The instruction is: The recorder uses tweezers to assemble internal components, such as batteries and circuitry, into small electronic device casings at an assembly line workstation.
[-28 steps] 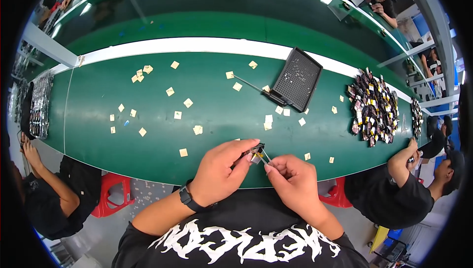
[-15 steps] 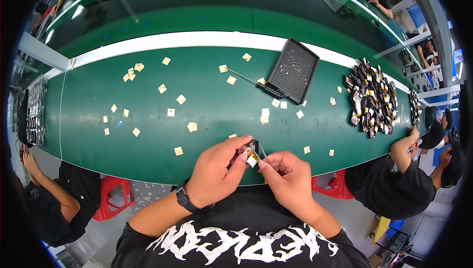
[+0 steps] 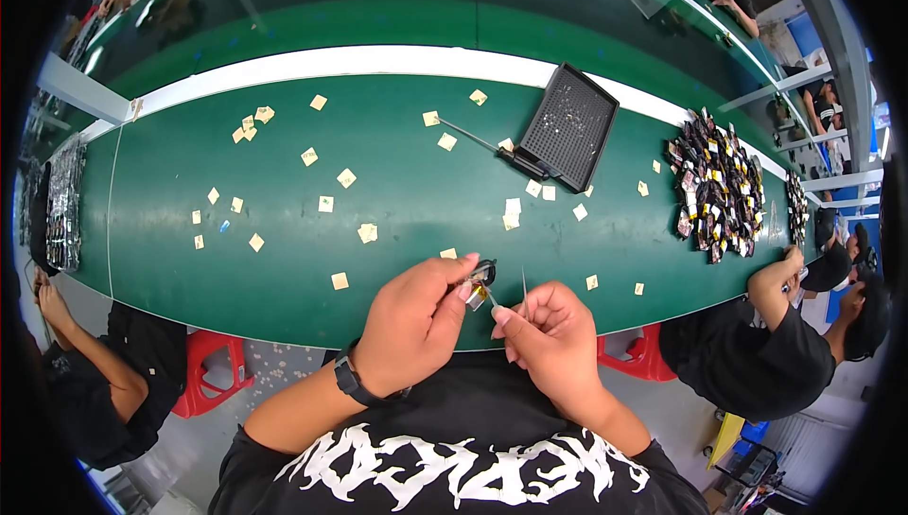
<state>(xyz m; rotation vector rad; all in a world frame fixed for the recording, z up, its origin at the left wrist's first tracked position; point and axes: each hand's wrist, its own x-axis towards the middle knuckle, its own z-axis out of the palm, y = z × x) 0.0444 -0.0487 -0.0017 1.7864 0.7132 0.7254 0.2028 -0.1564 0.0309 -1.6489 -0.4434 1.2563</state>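
My left hand point(image 3: 411, 326) pinches a small dark part with a yellow tab point(image 3: 479, 284) just above the near edge of the green table point(image 3: 397, 203). Close to its right, my right hand point(image 3: 553, 340) holds thin metal tweezers point(image 3: 524, 290) pointing up, their tips beside the part. A black watch sits on my left wrist. Several small tan squares point(image 3: 367, 232) lie scattered over the table in front of both hands.
A black perforated tray point(image 3: 568, 124) lies at the back right, with a slim black-handled tool point(image 3: 501, 153) next to it. A heap of dark small parts point(image 3: 721, 184) fills the right end. Seated people flank me left and right, over red stools point(image 3: 213, 368).
Both hands stayed together at the near table edge. The tweezers now stand more upright beside the part, and the view has shifted slightly.
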